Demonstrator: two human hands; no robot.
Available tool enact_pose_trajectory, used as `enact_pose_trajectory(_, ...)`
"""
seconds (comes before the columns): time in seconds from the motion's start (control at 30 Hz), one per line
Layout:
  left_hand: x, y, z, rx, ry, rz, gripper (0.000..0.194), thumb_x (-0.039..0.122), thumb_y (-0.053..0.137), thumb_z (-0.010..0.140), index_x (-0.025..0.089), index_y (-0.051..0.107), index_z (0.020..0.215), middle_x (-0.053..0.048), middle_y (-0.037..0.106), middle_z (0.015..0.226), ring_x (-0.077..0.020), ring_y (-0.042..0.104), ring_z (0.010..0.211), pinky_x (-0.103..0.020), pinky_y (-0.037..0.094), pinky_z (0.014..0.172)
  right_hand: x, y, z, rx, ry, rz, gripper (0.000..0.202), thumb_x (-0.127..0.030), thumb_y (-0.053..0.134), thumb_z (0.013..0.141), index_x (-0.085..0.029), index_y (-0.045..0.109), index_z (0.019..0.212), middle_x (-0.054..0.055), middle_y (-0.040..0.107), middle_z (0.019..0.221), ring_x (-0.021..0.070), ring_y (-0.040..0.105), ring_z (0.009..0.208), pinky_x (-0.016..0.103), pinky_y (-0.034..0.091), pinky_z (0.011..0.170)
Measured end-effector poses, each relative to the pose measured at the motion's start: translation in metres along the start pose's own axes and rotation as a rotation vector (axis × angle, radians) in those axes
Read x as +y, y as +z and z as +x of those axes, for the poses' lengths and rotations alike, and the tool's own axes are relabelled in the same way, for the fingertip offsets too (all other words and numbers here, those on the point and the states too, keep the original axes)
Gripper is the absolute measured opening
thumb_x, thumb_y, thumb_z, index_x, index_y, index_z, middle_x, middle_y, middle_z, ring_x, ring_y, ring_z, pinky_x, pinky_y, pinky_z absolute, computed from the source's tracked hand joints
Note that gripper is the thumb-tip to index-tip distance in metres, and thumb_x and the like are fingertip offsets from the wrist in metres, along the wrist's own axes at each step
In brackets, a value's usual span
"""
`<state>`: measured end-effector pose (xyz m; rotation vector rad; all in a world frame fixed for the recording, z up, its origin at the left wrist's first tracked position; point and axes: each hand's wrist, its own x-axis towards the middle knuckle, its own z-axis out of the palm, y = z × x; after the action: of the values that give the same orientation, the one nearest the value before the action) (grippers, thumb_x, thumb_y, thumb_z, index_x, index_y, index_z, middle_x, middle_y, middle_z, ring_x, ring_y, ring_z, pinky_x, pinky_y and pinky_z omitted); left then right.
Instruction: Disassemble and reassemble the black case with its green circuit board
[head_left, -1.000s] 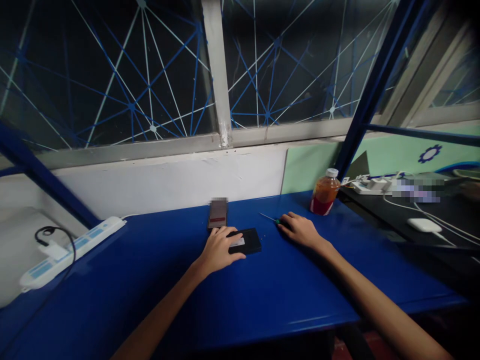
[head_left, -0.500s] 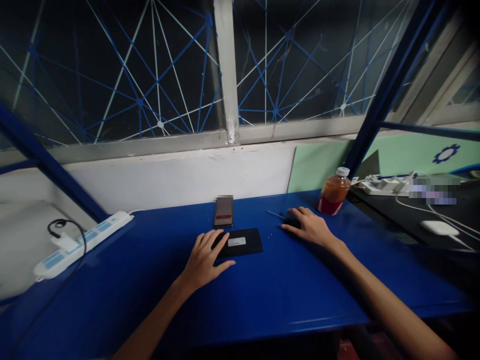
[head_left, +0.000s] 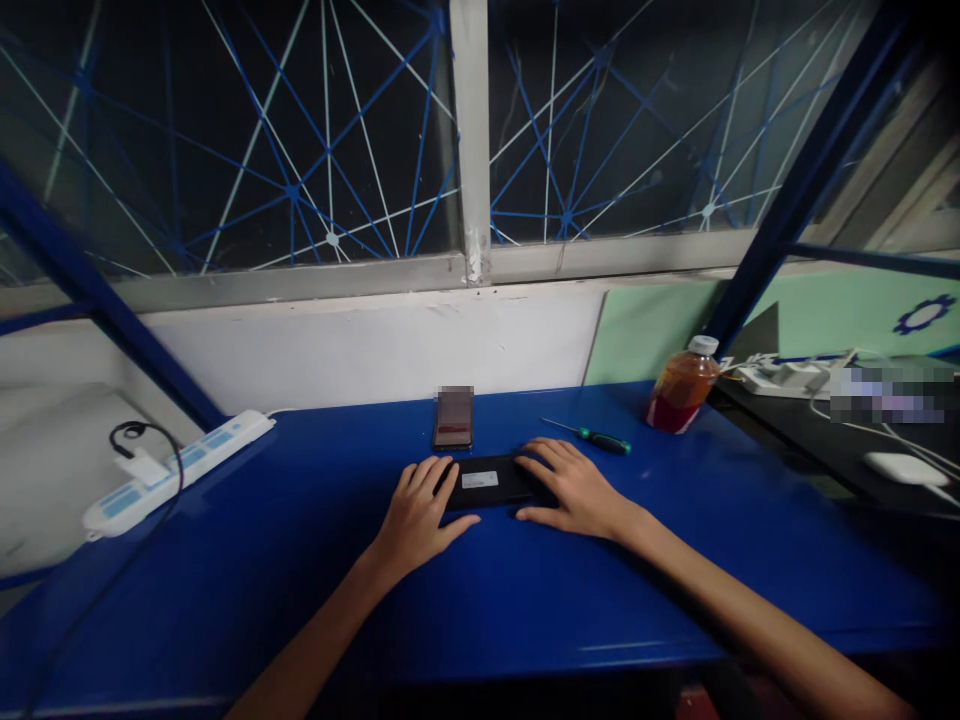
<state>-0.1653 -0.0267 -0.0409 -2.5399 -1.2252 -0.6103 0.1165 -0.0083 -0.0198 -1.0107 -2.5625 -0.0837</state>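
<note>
A flat black rectangular object [head_left: 491,490] with a white label lies on the blue table [head_left: 465,600]. My left hand [head_left: 421,510] rests at its left end, fingers on top and thumb stretched out along the near side. At its right end is my right hand [head_left: 574,488], fingers over the edge and thumb apart. Both hands lie spread rather than closed. Behind my right hand, a green-and-black screwdriver [head_left: 604,441] lies untouched, its shaft pointing left. A phone [head_left: 454,420] lies just beyond the black object.
A bottle of reddish drink [head_left: 681,388] stands at the back right. At the left is a white power strip [head_left: 180,475] with a black cable. On a dark surface at the right are another power strip, cables and a white adapter [head_left: 905,468].
My right hand has let go of the screwdriver and moved left and nearer, onto the right end of the black object. The view has shifted slightly. My left hand stays in place.
</note>
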Motion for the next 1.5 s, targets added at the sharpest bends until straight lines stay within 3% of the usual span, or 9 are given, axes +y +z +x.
enact_pose_trajectory(0.33, 0.008, -0.001, 0.000, 0.028, 0.009, 0.036, 0.064, 0.059, 0.062, 0.079, 0.010, 0.058, 0.121, -0.022, 0.059, 0.126, -0.0384, 0.052, 0.117, -0.055, 0.038, 0.095, -0.013, 0.015, 0.003, -0.023, -0.017, 0.006, 0.076, -0.065, 0.051, 0.083, -0.010, 0.047, 0.135, 0.023, 0.048, 0.135, 0.0359, 0.044, 0.127, 0.054, 0.036, 0.103)
enact_pose_trajectory(0.77, 0.008, -0.012, 0.004, -0.063, -0.073, -0.045, 0.070, 0.064, 0.064, 0.074, 0.016, 0.055, 0.124, -0.017, 0.057, 0.128, -0.0370, 0.051, 0.116, -0.053, 0.036, 0.093, -0.010, 0.018, 0.003, -0.005, 0.020, 0.113, 0.075, -0.062, 0.058, 0.081, -0.007, 0.047, 0.130, 0.024, 0.049, 0.134, 0.0338, 0.047, 0.124, 0.050, 0.038, 0.105)
enact_pose_trajectory(0.97, 0.012, -0.018, 0.006, -0.078, -0.065, -0.068, 0.068, 0.066, 0.066, 0.070, 0.014, 0.059, 0.114, -0.019, 0.058, 0.127, -0.0390, 0.051, 0.117, -0.057, 0.035, 0.094, -0.012, 0.013, 0.003, -0.073, 0.057, 0.207, 0.075, -0.063, 0.066, 0.073, -0.006, 0.051, 0.121, 0.028, 0.042, 0.139, 0.0353, 0.044, 0.129, 0.048, 0.040, 0.104)
enact_pose_trajectory(1.17, 0.013, -0.028, 0.006, -0.181, -0.046, -0.100, 0.073, 0.070, 0.068, 0.063, 0.016, 0.056, 0.111, -0.021, 0.055, 0.131, -0.0422, 0.046, 0.124, -0.060, 0.032, 0.097, -0.014, 0.008, 0.002, -0.124, 0.071, 0.246, 0.080, -0.063, 0.071, 0.066, -0.007, 0.050, 0.120, 0.029, 0.033, 0.145, 0.0379, 0.039, 0.132, 0.048, 0.042, 0.103)
enact_pose_trajectory(1.37, 0.004, -0.026, 0.006, -0.236, -0.023, -0.112, 0.069, 0.070, 0.064, 0.067, 0.016, 0.055, 0.109, -0.022, 0.052, 0.134, -0.0409, 0.044, 0.126, -0.059, 0.032, 0.098, -0.012, 0.013, 0.003, -0.087, 0.000, 0.175, 0.083, -0.070, 0.065, 0.067, -0.009, 0.051, 0.120, 0.026, 0.036, 0.145, 0.0372, 0.031, 0.137, 0.053, 0.026, 0.113)
enact_pose_trajectory(1.5, -0.004, -0.024, 0.009, -0.173, -0.001, -0.100, 0.062, 0.066, 0.064, 0.071, 0.018, 0.058, 0.109, -0.017, 0.054, 0.130, -0.0388, 0.044, 0.125, -0.060, 0.028, 0.100, -0.012, 0.013, 0.005, -0.018, -0.020, 0.095, 0.077, -0.069, 0.061, 0.072, -0.008, 0.054, 0.119, 0.025, 0.039, 0.142, 0.0377, 0.029, 0.137, 0.055, 0.022, 0.113)
